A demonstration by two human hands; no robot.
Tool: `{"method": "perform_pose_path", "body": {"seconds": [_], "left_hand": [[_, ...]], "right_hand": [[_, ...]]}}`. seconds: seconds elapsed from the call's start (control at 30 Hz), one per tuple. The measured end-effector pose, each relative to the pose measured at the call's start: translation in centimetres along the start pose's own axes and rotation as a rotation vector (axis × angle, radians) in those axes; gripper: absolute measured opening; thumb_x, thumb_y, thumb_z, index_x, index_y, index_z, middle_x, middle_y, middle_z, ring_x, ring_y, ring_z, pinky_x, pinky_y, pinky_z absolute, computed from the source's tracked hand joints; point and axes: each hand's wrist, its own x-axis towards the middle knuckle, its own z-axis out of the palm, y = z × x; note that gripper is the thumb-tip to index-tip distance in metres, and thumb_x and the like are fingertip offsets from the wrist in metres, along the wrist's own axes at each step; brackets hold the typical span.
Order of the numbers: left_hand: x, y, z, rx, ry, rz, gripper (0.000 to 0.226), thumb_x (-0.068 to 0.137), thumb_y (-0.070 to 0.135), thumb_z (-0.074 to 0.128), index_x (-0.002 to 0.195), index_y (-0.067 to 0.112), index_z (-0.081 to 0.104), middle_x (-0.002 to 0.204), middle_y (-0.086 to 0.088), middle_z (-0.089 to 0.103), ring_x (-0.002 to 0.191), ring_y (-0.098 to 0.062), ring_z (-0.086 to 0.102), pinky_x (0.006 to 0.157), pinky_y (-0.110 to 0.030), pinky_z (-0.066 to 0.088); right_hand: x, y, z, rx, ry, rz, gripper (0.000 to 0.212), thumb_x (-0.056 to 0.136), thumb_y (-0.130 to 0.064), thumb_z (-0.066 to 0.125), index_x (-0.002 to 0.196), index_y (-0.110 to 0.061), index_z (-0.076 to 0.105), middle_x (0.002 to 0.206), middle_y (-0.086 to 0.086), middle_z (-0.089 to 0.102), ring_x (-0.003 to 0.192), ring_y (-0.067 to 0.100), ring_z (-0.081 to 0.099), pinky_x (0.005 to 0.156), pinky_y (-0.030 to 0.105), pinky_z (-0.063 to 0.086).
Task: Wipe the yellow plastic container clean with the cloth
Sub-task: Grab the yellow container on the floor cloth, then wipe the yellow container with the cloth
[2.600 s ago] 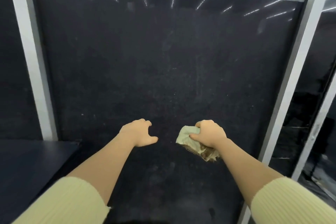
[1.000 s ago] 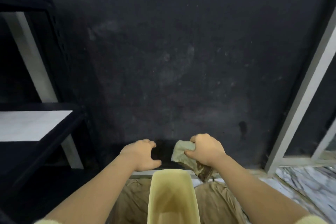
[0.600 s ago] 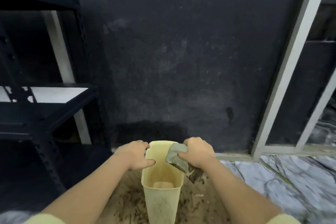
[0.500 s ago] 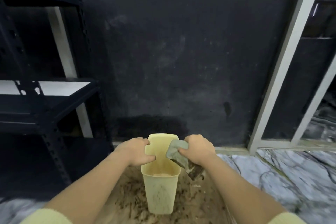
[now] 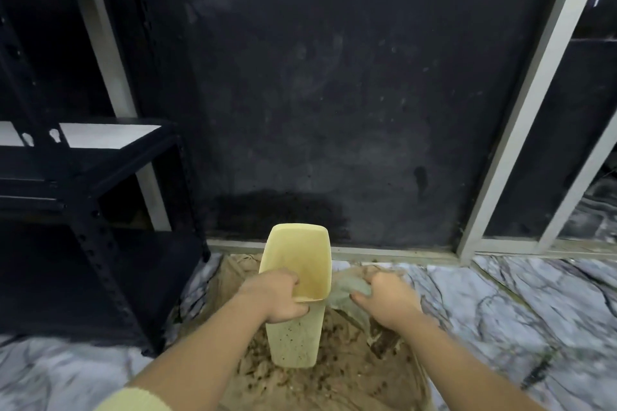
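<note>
Container [image 5: 295,280] rim was pinched by left hand [image 5: 278,297] | cloth [image 5: 347,290] was bunched in right hand [image 5: 387,302], beside its wall | steadying was advised while the speckled wall was wiped.

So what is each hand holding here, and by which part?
The left hand grips the yellow container at the near edge of its rim, fingers inside and thumb outside. The right hand holds the bunched cloth by its upper end, beside the container.

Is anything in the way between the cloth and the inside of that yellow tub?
Nothing visible. The right hand holds the cloth just outside the yellow container's right wall; its mouth is open, with the left hand gripping the near rim.
</note>
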Motion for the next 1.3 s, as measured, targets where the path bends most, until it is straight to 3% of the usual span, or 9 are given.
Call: {"method": "perform_pose_path", "body": {"seconds": [0.27, 0.4, 0.5, 0.57, 0.77, 0.93, 1.03, 1.1, 1.3], "left_hand": [[7.4, 2.4, 4.7, -0.001, -0.042, 0.068, 0.061, 0.082, 0.051, 0.047, 0.132, 0.016, 0.043, 0.134, -0.006, 0.052, 0.120, -0.029, 0.049, 0.097, -0.038, 0.043], [9.6, 2.6, 5.7, -0.003, -0.022, 0.074, 0.059, 0.083, 0.048, 0.049, 0.132, 0.016, 0.041, 0.131, -0.007, 0.053, 0.118, -0.031, 0.051, 0.095, -0.040, 0.045], [10.6, 2.1, 5.8, -0.154, -0.025, 0.061, 0.057, 0.082, 0.047, 0.051, 0.129, 0.017, 0.044, 0.126, -0.006, 0.056, 0.113, -0.026, 0.055, 0.094, -0.040, 0.047], [10.9, 1.7, 5.9, -0.272, -0.001, 0.042, 0.051, 0.085, 0.043, 0.052, 0.128, 0.017, 0.044, 0.119, -0.006, 0.060, 0.102, -0.024, 0.059, 0.087, -0.038, 0.050], [11.5, -0.8, 6.2, -0.446, 0.210, 0.044, 0.046, 0.091, 0.040, 0.046, 0.133, 0.020, 0.045, 0.118, -0.003, 0.064, 0.101, -0.022, 0.061, 0.084, -0.031, 0.049], [10.6, -3.1, 6.3, -0.626, 0.404, 0.020, 0.039, 0.092, 0.036, 0.048, 0.129, 0.023, 0.052, 0.090, 0.008, 0.066, 0.069, 0.000, 0.058, 0.056, -0.009, 0.037], [9.3, -4.4, 6.6, -0.784, 0.486, 0.039, 0.028, 0.092, 0.032, 0.051, 0.119, 0.032, 0.059, 0.096, 0.017, 0.069, 0.078, 0.007, 0.059, 0.070, -0.007, 0.041], [8.3, -4.8, 7.3, -0.858, 0.504, 0.025, 0.026, 0.091, 0.031, 0.052, 0.116, 0.033, 0.061, 0.079, 0.025, 0.069, 0.071, 0.007, 0.059, 0.064, -0.007, 0.041], [6.8, -5.6, 9.4, -0.912, 0.566, -0.065, 0.028, 0.091, 0.023, 0.054, 0.115, 0.037, 0.056, 0.049, 0.007, 0.052, 0.045, -0.003, 0.042, 0.046, -0.015, 0.032]], "right_hand": [[3.4, 2.9, 6.4, 0.267, -0.024, 0.092, 0.035, 0.077, -0.052, 0.055, 0.092, -0.022, 0.064, 0.096, 0.001, 0.070, 0.089, 0.019, 0.065, 0.062, 0.024, 0.040], [5.2, 3.1, 9.3, 0.383, -0.081, 0.081, 0.040, 0.083, -0.046, 0.054, 0.112, -0.020, 0.064, 0.112, -0.001, 0.065, 0.107, 0.015, 0.059, 0.087, 0.020, 0.041], [5.1, 2.6, 11.0, 0.525, -0.045, 0.064, 0.031, 0.081, -0.045, 0.058, 0.097, -0.020, 0.067, 0.078, -0.019, 0.058, 0.091, 0.014, 0.063, 0.069, 0.011, 0.038], [5.0, 2.1, 11.7, 0.622, 0.090, 0.105, 0.020, 0.078, -0.035, 0.068, 0.081, -0.016, 0.068, 0.065, -0.015, 0.053, 0.074, 0.014, 0.059, 0.060, 0.014, 0.035], [6.5, -1.1, 12.2, 0.765, 0.123, 0.080, 0.011, 0.080, -0.035, 0.066, 0.082, -0.024, 0.065, 0.079, -0.002, 0.067, 0.072, 0.008, 0.061, 0.056, 0.011, 0.040], [7.3, -4.4, 12.4, 0.808, 0.182, -0.030, 0.008, 0.084, -0.032, 0.059, 0.092, -0.034, 0.057, 0.079, -0.010, 0.063, 0.072, 0.005, 0.059, 0.063, 0.023, 0.047], [7.7, -6.0, 12.4, 0.758, 0.255, -0.117, 0.017, 0.086, -0.036, 0.055, 0.101, -0.030, 0.057, 0.088, -0.014, 0.059, 0.080, 0.006, 0.057, 0.067, 0.027, 0.047], [7.7, -6.7, 12.7, 0.723, 0.282, -0.153, 0.021, 0.086, -0.038, 0.053, 0.105, -0.029, 0.057, 0.095, -0.013, 0.058, 0.085, 0.007, 0.055, 0.072, 0.028, 0.045], [8.5, -6.6, 14.9, 0.672, 0.252, -0.111, 0.020, 0.088, -0.036, 0.052, 0.103, -0.025, 0.057, 0.094, -0.006, 0.058, 0.083, 0.017, 0.059, 0.068, 0.034, 0.047]]}}
